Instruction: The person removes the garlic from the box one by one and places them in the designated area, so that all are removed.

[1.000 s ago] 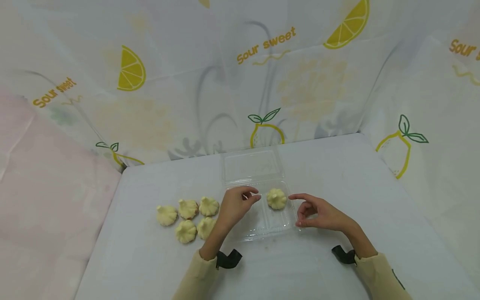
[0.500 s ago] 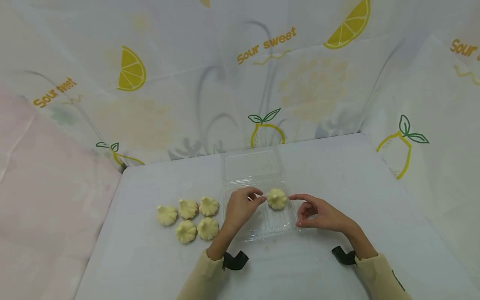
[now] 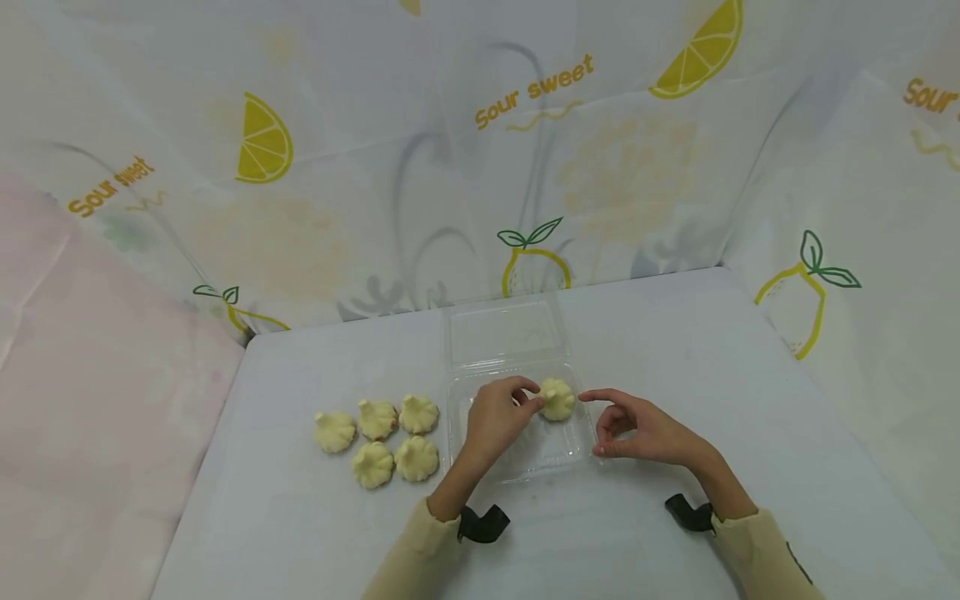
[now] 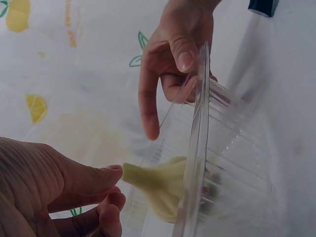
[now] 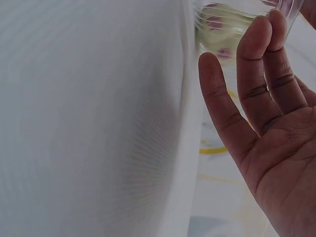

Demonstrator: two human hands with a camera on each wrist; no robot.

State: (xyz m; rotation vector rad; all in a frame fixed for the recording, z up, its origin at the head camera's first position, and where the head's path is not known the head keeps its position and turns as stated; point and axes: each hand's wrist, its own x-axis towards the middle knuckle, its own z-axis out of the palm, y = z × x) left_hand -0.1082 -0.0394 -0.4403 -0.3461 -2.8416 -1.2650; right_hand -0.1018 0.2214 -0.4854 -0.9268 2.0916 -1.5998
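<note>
A pale yellow garlic bulb (image 3: 558, 400) sits in the right part of a clear plastic clamshell box (image 3: 501, 482), its neck pointing up. My left hand (image 3: 501, 421) hangs over the box, thumb tip right at the end of the neck in the left wrist view; its index fingertip is hidden there. From above, thumb and index tips stand slightly apart. At the box's right side is my right hand (image 3: 636, 425), thumb tip by the front corner, index finger stretched toward the bulb. In the right wrist view, its bent middle fingers (image 5: 254, 37) lie at the plastic wall.
Several more garlic bulbs (image 3: 375, 464) lie in two rows on the white table (image 3: 247, 517), left of the box. The box's lid (image 3: 504, 333) is folded back toward the lemon-print cloth (image 3: 420, 192) behind. The cloth also rises at both sides.
My left hand has moved right across the box until its fingertips meet the bulb's outline. The right hand stays at the box's right side.
</note>
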